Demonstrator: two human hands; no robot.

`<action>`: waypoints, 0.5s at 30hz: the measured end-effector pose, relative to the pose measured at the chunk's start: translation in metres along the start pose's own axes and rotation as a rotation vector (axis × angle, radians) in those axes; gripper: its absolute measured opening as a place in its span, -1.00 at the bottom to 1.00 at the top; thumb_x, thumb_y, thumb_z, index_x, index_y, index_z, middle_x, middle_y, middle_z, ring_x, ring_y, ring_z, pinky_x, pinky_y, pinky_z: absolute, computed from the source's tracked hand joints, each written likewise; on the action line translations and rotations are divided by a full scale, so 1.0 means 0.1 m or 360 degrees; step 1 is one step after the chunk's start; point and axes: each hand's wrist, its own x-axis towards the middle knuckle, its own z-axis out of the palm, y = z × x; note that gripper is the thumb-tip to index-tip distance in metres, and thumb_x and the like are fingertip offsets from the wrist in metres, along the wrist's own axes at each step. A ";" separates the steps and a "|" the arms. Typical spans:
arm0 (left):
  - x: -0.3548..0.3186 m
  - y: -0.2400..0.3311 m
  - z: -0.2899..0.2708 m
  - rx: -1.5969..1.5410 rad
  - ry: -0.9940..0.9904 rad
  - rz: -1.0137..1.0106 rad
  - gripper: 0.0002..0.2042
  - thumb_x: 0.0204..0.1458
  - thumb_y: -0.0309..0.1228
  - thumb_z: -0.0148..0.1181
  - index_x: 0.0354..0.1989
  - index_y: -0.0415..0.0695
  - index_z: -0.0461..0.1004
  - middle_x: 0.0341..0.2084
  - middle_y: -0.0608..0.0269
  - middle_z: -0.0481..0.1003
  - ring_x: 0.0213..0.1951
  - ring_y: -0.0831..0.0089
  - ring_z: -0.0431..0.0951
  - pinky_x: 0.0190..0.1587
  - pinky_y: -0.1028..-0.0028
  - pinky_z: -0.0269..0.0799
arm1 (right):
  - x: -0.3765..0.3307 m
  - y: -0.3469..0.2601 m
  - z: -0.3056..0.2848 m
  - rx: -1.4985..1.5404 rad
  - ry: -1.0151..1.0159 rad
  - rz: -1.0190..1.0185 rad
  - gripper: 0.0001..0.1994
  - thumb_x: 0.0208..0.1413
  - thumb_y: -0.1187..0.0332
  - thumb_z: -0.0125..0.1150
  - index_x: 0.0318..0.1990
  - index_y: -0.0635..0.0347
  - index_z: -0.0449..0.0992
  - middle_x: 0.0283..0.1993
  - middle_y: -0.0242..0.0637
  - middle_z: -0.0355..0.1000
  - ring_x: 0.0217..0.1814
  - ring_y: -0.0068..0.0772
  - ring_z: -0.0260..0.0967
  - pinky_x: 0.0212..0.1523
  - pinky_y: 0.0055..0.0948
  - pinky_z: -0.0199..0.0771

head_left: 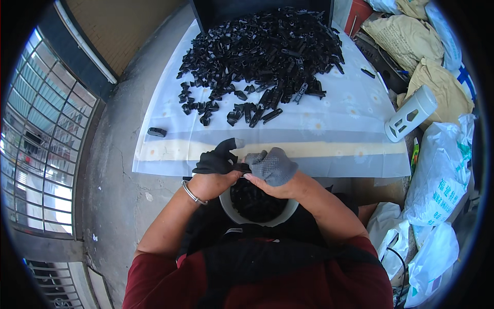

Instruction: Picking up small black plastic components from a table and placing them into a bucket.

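A: Taking the view's middle as our dial's centre, where are we seeing the hands?

B: We are finding them at the centre, close together. The left hand (216,166), in a black glove, is pinching a dark piece (242,168); the right hand (272,169), in a grey glove, is gripping it from the three o'clock side.

A: Are we making out its shape?

B: Hardly: the fingers are covering most of it, and it is blending with the black glove.

A: What are we spotting at six?

B: A pale bucket (224,207) is holding black parts (254,201), and the hands are hiding its far rim.

A: And towards twelve?

B: A pile (262,49) is spreading over the table (334,126), overlapping so thickly that we are losing single outlines. Behind it a black box (199,15) is running off the top edge. Between nine and ten, a lone part (157,132) is lying apart.

A: And near three?

B: A white cylinder (410,114) is leaning slightly above it, though the lens is bending things. Bags (435,180) are crowding there, their contents hiding from us.
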 end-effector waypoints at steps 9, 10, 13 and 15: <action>-0.27 -0.03 0.39 -0.1944 0.0144 -0.0933 -0.66 0.13 -0.22 -0.10 -0.14 -0.27 0.36 -0.32 0.22 0.45 -0.28 0.48 0.44 -0.22 0.49 0.37 | -0.04 -0.10 0.15 0.0112 0.0355 0.0139 -0.74 -0.07 0.34 0.19 -0.24 0.27 0.39 -0.36 -0.15 0.39 -0.35 -0.15 0.33 -0.31 -0.30 0.26; -0.27 -0.05 0.39 -0.1959 0.0182 -0.1027 -0.70 0.11 -0.26 -0.07 -0.10 -0.21 0.36 -0.20 0.19 0.43 -0.15 0.43 0.43 -0.12 0.48 0.34 | -0.05 -0.10 0.13 0.0114 0.0354 0.0142 -0.74 -0.07 0.34 0.19 -0.24 0.27 0.39 -0.36 -0.15 0.39 -0.35 -0.15 0.33 -0.31 -0.30 0.26; -0.19 0.03 0.33 -0.1791 0.0169 -0.0815 -0.71 0.11 -0.26 -0.07 -0.12 -0.19 0.37 -0.23 0.20 0.43 -0.18 0.46 0.43 -0.14 0.50 0.34 | -0.03 -0.08 0.02 0.0133 0.0219 0.0129 -0.75 -0.06 0.36 0.18 -0.23 0.28 0.39 -0.35 -0.16 0.39 -0.36 -0.16 0.33 -0.31 -0.32 0.26; -0.17 0.05 0.31 -0.1698 0.0268 -0.0851 -0.73 0.10 -0.25 -0.07 -0.21 -0.19 0.41 -0.36 0.25 0.46 -0.31 0.50 0.45 -0.26 0.53 0.36 | -0.05 -0.04 -0.07 -0.0066 0.0320 0.0023 -0.84 -0.03 0.33 0.14 -0.38 0.24 0.43 -0.41 -0.20 0.40 -0.40 -0.17 0.34 -0.39 -0.32 0.29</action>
